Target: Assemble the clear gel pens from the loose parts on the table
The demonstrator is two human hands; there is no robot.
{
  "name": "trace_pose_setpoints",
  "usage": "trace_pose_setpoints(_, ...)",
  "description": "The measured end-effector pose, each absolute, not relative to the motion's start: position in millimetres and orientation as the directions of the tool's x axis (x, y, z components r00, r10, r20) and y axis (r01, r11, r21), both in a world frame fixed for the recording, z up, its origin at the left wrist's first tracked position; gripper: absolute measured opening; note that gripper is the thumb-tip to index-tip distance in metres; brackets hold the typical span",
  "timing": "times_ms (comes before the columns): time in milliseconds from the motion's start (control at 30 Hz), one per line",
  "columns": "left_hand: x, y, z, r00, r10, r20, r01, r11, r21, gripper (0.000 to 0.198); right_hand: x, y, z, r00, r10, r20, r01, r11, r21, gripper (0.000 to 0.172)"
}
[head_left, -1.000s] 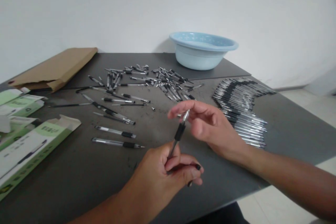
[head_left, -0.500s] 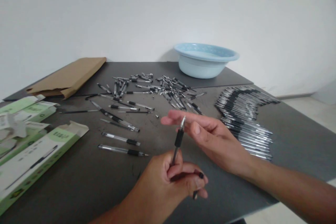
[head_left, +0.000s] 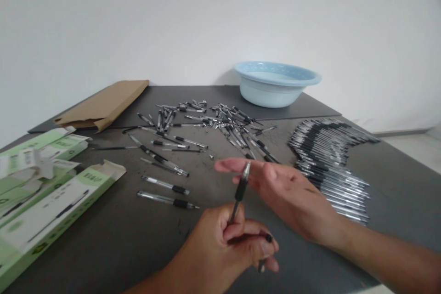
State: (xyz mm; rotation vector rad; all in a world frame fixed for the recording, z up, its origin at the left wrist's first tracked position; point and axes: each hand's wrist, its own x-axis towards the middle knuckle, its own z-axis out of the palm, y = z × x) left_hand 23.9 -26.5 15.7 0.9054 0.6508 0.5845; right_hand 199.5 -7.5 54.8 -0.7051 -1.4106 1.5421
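Observation:
My left hand [head_left: 237, 241] is wrapped round a gel pen [head_left: 241, 188] with a black rubber grip, its silver tip pointing up. A small black piece [head_left: 268, 238], perhaps a pen cap or pen end, shows between the same hand's fingers; most of it is hidden. Just beyond the tip, my right hand [head_left: 285, 193] is held open, palm toward the pen, fingers stretched to the left. Whether it touches the tip I cannot tell. Two clear pens, an upper one [head_left: 165, 184] and a lower one [head_left: 167, 199], lie on the table left of my hands.
Loose pens and pen parts [head_left: 234, 124] are scattered over the grey table [head_left: 103, 239]. Rows of pens [head_left: 320, 142] are lined up at the right. A light blue basin [head_left: 275, 89] stands at the back, a brown paper bag [head_left: 106, 101] back left, green-white pen boxes [head_left: 58, 211] at left.
The view has shifted slightly, so the table's contents sit a little lower and farther right. My right hand has tipped its palm more upward near the pen tip. My left hand keeps its hold.

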Motion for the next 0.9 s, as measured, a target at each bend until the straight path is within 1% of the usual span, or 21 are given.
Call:
trace_pose_setpoints(100,24.6,-28.8,16.1,0.669,0.694,-0.268,-0.17,0.493,0.853,0.066,200.8,-10.2,58.5,-0.431,0.886,0.169,-0.171,0.103,-0.98,0.029)
trace_pose_setpoints(200,25.2,-32.1,15.9,0.667,0.695,-0.268,-0.169,0.491,0.855,0.067,201.0,-7.2,58.8,-0.362,0.908,0.211,-0.119,0.18,-0.977,0.02)
trace_pose_setpoints(300,24.3,-33.8,18.5,0.669,0.69,-0.277,-0.187,0.517,0.835,0.067,201.1,-3.1,55.8,-0.282,0.94,0.193,-0.088,0.175,-0.981,0.012)
trace_pose_setpoints(367,23.6,-33.8,21.1,0.677,0.68,-0.281,-0.192,0.532,0.825,0.065,202.1,-1.8,52.5,-0.241,0.952,0.187,-0.098,0.168,-0.981,0.007)
trace_pose_setpoints(400,23.3,-33.7,22.5,0.682,0.674,-0.286,-0.19,0.54,0.82,0.064,203.0,-1.9,50.6,-0.237,0.953,0.189,-0.111,0.167,-0.98,0.009)
trace_pose_setpoints(433,23.3,-33.5,23.7,0.685,0.667,-0.291,-0.19,0.55,0.813,0.064,204.1,-2.5,48.9,-0.247,0.948,0.199,-0.129,0.172,-0.977,0.016)
trace_pose_setpoints(500,23.7,-33.1,25.7,0.69,0.659,-0.299,-0.191,0.564,0.803,0.063,206.4,-5.1,46.6,-0.301,0.93,0.212,-0.168,0.167,-0.972,0.036)
trace_pose_setpoints(533,24.0,-32.7,26.4,0.693,0.656,-0.299,-0.196,0.57,0.798,0.063,207.6,-6.8,46.3,-0.334,0.92,0.205,-0.181,0.151,-0.972,0.042)
trace_pose_setpoints(567,24.3,-32.3,26.8,0.699,0.651,-0.295,-0.202,0.575,0.793,0.064,208.6,-8.7,46.6,-0.357,0.914,0.192,-0.185,0.132,-0.974,0.043)
trace_pose_setpoints(633,24.6,-31.4,26.9,0.714,0.636,-0.293,-0.194,0.581,0.79,0.066,210.4,-11.6,48.0,-0.364,0.916,0.165,-0.163,0.112,-0.98,0.035)
trace_pose_setpoints(700,24.4,-30.6,25.5,0.728,0.623,-0.286,-0.182,0.579,0.795,0.068,212.1,-12.5,49.2,-0.343,0.923,0.177,-0.108,0.148,-0.983,0.028)
trace_pose_setpoints(800,24.1,-30.7,20.6,0.742,0.617,-0.263,-0.183,0.564,0.806,0.067,215.1,-10.3,49.2,-0.314,0.926,0.211,-0.014,0.217,-0.976,0.023)
trace_pose_setpoints(900,24.7,-31.6,15.0,0.74,0.621,-0.258,-0.2,0.569,0.798,0.066,217.6,-7.2,49.7,-0.299,0.938,0.178,0.079,0.21,-0.975,0.02)
